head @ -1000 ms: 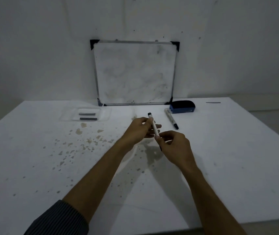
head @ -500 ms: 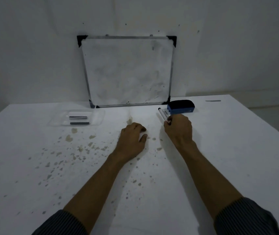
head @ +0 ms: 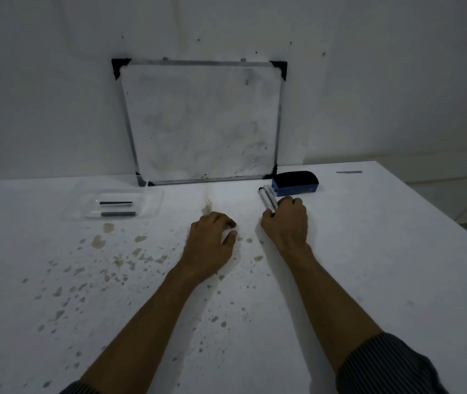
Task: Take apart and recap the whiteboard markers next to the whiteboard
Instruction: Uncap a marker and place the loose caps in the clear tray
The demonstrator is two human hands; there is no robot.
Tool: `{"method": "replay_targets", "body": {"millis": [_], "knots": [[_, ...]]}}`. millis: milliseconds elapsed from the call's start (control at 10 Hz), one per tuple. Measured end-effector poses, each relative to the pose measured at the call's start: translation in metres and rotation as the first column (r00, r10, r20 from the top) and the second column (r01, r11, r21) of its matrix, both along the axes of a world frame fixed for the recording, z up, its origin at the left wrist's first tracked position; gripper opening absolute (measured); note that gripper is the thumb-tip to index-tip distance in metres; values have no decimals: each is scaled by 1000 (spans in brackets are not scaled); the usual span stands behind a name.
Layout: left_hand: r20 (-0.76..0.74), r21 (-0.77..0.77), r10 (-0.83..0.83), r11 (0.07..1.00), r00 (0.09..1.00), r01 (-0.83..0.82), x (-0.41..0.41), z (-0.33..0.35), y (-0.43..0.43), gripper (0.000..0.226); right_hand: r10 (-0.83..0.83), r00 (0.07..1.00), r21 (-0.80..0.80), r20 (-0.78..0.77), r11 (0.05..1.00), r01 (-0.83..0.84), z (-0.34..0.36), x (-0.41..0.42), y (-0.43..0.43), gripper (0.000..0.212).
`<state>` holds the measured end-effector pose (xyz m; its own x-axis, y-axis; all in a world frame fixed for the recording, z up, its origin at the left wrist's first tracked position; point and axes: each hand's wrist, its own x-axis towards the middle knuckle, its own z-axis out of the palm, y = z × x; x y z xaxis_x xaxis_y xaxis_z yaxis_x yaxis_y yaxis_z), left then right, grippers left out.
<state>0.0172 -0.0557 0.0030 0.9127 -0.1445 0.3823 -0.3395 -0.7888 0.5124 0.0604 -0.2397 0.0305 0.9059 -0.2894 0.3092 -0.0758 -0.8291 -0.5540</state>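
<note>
Two white whiteboard markers (head: 267, 199) with black ends lie side by side on the white table (head: 383, 251), just left of the blue eraser (head: 294, 183). My right hand (head: 284, 223) rests with its fingertips on the near ends of the markers, which are hidden under the fingers. My left hand (head: 212, 237) lies palm down on the table to the left, fingers curled, holding nothing. The whiteboard (head: 201, 123) leans on the wall behind.
A clear plastic tray (head: 78, 211) at the back left holds two dark, stick-like marker parts. Brownish stains speckle the table's middle and left. A thin grey object (head: 348, 172) lies at the far right. The table's right edge drops off beside a lower surface.
A second ago both hands held one marker up in the air. It now lies beside the other marker by the eraser, and both hands have come down to the table.
</note>
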Motion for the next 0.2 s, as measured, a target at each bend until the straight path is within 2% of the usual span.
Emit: {"method": "replay_targets", "body": {"millis": [100, 200], "knots": [[-17, -30, 5, 1000, 1000, -5, -1, 3, 1, 25, -34, 999, -9, -23, 999, 34, 1, -2, 3, 36], [-56, -129, 19, 991, 998, -26, -7, 9, 0, 28, -61, 998, -34, -17, 998, 61, 7, -7, 2, 48]]}}
